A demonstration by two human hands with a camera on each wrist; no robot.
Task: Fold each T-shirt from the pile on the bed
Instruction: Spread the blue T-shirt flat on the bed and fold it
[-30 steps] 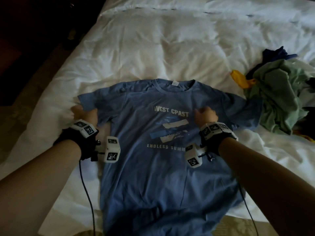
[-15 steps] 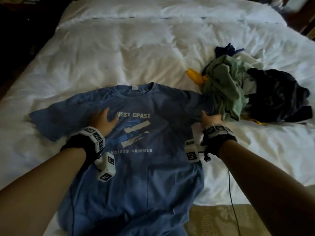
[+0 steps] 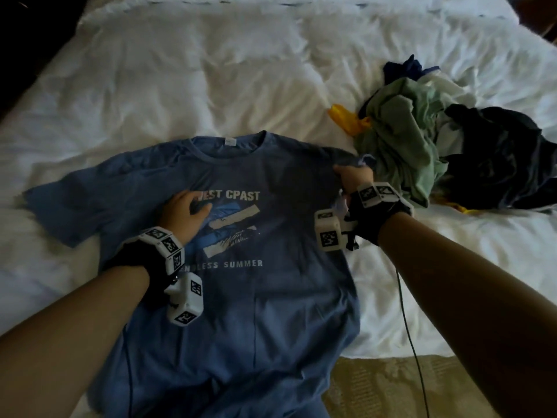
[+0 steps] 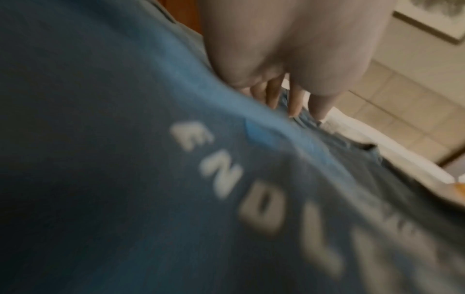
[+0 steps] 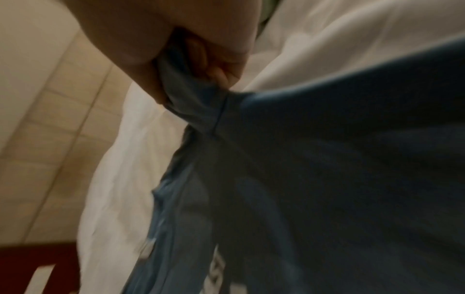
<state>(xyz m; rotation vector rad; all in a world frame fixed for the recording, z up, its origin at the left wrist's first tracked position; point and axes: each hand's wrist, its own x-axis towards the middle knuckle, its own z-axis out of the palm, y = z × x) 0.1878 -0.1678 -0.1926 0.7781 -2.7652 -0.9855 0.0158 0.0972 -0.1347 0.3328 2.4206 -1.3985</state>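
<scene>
Head view shows the blue T-shirt (image 3: pixel 271 297) lying print-up on the bed (image 3: pixel 180 86), its long axis running from the near edge toward the far edge, collar pointing away. Its hem hangs over the near edge. The left hand (image 3: pixel 184 214) presses flat on the chest print, fingers (image 4: pixel 297 101) straight. The right hand (image 3: pixel 354 179) has its fingers (image 5: pixel 216 73) curled round the bunched right sleeve, just beside the pile of clothes (image 3: pixel 437 152) toward the bed's right edge.
</scene>
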